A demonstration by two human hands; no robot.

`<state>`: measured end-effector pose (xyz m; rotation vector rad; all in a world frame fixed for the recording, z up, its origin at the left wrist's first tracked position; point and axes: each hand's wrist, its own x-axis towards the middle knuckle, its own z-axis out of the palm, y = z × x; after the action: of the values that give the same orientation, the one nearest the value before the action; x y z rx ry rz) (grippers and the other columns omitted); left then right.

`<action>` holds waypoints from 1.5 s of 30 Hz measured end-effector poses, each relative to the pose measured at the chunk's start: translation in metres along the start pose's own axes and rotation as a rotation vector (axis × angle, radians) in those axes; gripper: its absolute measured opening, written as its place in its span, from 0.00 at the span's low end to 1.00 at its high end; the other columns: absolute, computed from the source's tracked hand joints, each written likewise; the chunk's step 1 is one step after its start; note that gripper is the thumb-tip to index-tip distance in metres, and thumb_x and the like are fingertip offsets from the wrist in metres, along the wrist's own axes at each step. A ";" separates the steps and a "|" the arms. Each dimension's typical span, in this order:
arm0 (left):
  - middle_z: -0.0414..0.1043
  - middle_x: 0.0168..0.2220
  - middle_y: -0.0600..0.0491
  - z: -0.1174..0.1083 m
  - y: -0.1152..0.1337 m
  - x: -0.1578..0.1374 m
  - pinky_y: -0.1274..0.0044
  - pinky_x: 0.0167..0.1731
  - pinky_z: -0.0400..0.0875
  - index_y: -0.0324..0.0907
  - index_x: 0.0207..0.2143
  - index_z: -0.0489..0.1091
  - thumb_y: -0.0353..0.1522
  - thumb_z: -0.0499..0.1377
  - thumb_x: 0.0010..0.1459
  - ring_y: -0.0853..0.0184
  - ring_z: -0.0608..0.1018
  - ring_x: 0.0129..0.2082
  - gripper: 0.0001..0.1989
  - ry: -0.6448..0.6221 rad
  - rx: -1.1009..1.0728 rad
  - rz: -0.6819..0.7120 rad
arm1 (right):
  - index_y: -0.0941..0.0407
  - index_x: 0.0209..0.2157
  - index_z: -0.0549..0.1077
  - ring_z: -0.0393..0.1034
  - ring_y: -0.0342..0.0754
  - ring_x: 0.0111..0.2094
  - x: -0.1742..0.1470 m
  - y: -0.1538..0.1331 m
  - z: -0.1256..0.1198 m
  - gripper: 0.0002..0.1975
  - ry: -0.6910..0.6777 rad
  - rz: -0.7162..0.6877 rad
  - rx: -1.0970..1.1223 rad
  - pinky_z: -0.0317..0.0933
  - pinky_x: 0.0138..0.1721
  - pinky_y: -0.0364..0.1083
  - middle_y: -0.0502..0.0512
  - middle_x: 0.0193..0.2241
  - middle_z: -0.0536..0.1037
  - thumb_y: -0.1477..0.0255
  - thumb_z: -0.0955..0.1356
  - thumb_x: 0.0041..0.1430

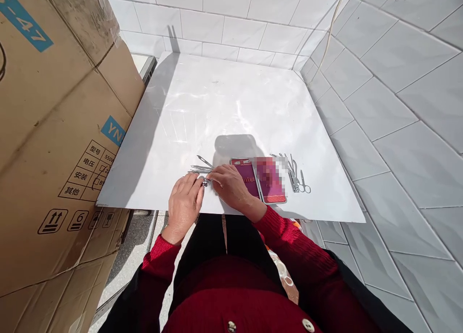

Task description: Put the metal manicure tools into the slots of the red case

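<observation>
A small shiny metal piece, apparently a nail clipper [205,182], sits between my fingertips at the near part of the table. My left hand [183,198] is closed, its thumb and fingers against the piece. From the other side my right hand [231,184] pinches at it, knuckles up, hiding part of it. Just beyond the fingers lie several thin metal manicure tools [201,167]. An open manicure case [246,171] with a purple-red lining is beside my right hand, its other half [271,193] partly blurred out.
Right of the case lie several more metal tools [293,174] and small scissors [306,188]. The white table [217,97] meets tiled walls [398,97] at the back and right. Tall cardboard boxes [72,111] crowd the left side.
</observation>
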<state>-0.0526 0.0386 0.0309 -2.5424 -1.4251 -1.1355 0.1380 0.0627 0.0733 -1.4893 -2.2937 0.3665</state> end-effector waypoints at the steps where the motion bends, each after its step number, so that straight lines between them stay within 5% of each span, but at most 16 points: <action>1: 0.79 0.56 0.44 0.000 0.000 0.000 0.58 0.61 0.74 0.43 0.57 0.74 0.30 0.56 0.73 0.53 0.79 0.60 0.14 -0.001 0.002 0.003 | 0.53 0.44 0.83 0.72 0.52 0.47 0.002 0.001 -0.001 0.15 -0.003 0.015 0.010 0.60 0.52 0.51 0.56 0.44 0.83 0.83 0.67 0.65; 14: 0.80 0.55 0.44 0.001 -0.003 0.002 0.60 0.59 0.75 0.41 0.53 0.76 0.27 0.57 0.72 0.55 0.81 0.57 0.12 0.025 0.014 0.053 | 0.59 0.39 0.81 0.74 0.52 0.42 0.030 -0.007 -0.006 0.13 -0.089 0.148 -0.242 0.55 0.46 0.49 0.60 0.39 0.83 0.74 0.64 0.74; 31: 0.81 0.55 0.46 0.002 -0.003 0.000 0.62 0.57 0.76 0.42 0.52 0.76 0.26 0.59 0.71 0.56 0.81 0.56 0.11 0.079 0.018 0.063 | 0.60 0.39 0.82 0.72 0.53 0.42 0.046 0.008 -0.019 0.13 -0.134 0.081 -0.278 0.53 0.47 0.49 0.62 0.40 0.83 0.77 0.64 0.73; 39: 0.82 0.51 0.47 0.000 0.000 0.000 0.60 0.60 0.73 0.42 0.49 0.76 0.25 0.58 0.71 0.57 0.82 0.54 0.09 0.121 0.020 0.078 | 0.58 0.38 0.81 0.69 0.51 0.40 0.031 0.009 -0.016 0.13 -0.049 0.025 -0.171 0.53 0.47 0.48 0.58 0.37 0.81 0.76 0.65 0.73; 45: 0.83 0.50 0.47 -0.002 0.001 0.001 0.59 0.61 0.71 0.42 0.48 0.76 0.25 0.58 0.71 0.58 0.82 0.53 0.09 0.113 0.019 0.067 | 0.58 0.35 0.82 0.69 0.49 0.39 0.023 0.004 -0.017 0.14 -0.133 -0.037 -0.189 0.53 0.47 0.48 0.57 0.35 0.81 0.75 0.66 0.73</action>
<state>-0.0526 0.0375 0.0331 -2.4496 -1.3094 -1.2278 0.1401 0.0857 0.0911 -1.5511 -2.5180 0.2508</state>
